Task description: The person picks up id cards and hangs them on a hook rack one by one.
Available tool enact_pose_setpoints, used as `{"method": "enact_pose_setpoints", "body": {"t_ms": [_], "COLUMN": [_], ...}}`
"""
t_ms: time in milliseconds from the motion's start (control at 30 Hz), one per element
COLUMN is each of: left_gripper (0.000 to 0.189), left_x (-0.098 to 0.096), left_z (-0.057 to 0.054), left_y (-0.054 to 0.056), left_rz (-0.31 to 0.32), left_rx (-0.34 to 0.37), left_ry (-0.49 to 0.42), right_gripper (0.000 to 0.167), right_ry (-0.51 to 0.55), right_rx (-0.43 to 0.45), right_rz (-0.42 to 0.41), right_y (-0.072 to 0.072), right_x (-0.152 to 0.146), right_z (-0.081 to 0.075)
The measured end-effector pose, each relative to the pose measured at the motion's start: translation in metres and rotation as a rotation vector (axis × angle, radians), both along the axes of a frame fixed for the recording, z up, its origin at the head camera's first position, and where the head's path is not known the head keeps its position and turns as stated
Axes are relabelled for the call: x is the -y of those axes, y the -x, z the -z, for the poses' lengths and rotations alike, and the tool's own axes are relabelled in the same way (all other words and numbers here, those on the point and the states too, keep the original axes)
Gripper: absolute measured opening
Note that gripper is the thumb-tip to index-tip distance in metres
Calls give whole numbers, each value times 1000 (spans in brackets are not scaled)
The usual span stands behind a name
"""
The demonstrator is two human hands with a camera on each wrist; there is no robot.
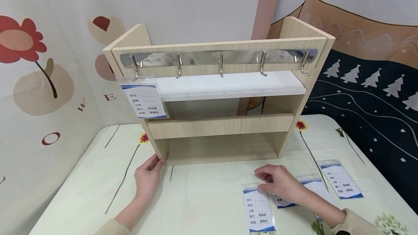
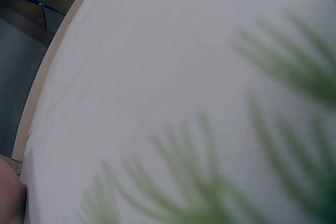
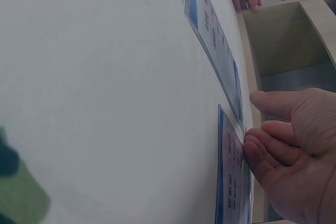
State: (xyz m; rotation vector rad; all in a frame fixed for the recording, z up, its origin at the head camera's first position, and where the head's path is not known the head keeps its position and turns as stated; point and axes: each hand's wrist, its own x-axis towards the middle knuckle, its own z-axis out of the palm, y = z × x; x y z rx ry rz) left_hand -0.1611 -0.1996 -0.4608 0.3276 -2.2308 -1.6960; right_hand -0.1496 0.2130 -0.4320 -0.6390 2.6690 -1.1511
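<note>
My left hand (image 1: 148,177) touches the lower left front corner of a light wooden shelf unit (image 1: 220,124), its fingers fairly straight. Over the table my right hand (image 1: 281,182) hovers with loosely bent fingers. Its thumb tip overlaps the top of a clear-sleeved name badge (image 1: 259,211); whether it touches cannot be told. Under the right hand and wrist lie more badges (image 1: 315,188), partly hidden. Another badge (image 1: 341,180) lies farther right. One hanging badge (image 1: 145,100) is on the leftmost hook (image 1: 134,67) of the metal hook strip (image 1: 199,58).
A pale flower-printed cloth (image 1: 202,195) covers the table. Behind stands a light curtain or wall (image 1: 202,6); a dark tree-patterned fabric (image 1: 362,108) borders the right side. The unit has a white upper shelf (image 1: 228,85) and a wooden crossbar (image 1: 222,126).
</note>
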Motion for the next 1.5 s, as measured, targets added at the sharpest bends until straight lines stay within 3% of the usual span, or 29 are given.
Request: {"method": "enact_pose_setpoints", "body": {"t_ms": [667, 967, 1500], "left_gripper": [40, 40, 41], "left_x": [0, 0, 0], "left_z": [-1, 0, 0], "left_y": [-1, -1, -1], "left_rz": [10, 10, 10], "left_rx": [-2, -2, 1], "left_ry": [-38, -35, -33], "right_gripper": [35, 30, 28], "right_ry": [-32, -97, -120], "right_rx": [-8, -15, -14], "right_rz": [-55, -47, -48], "right_y": [-1, -3, -5], "right_x": [-1, 4, 9], "right_z": [0, -3, -6]}}
